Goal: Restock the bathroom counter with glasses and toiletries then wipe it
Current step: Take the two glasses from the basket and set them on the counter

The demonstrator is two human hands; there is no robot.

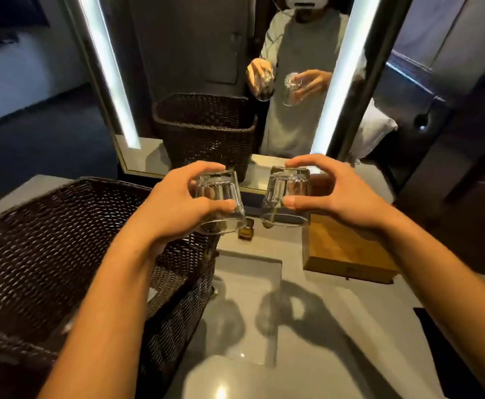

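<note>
My left hand [175, 203] grips a clear drinking glass [221, 205], held upside down above the counter. My right hand [336, 194] grips a second clear glass [286, 197], also upside down, just left of a wooden tray [347, 251]. Both glasses hang side by side in the air in front of the mirror, a small gap between them. The pale grey counter [350, 326] lies below, with the shadows of my hands and the glasses on it.
A large dark wicker basket [48, 254] fills the counter's left side. A small amber bottle [246, 233] stands by the mirror [206, 67]. A recessed sink [252, 283] lies in the middle. A dark strip [448, 341] marks the right edge.
</note>
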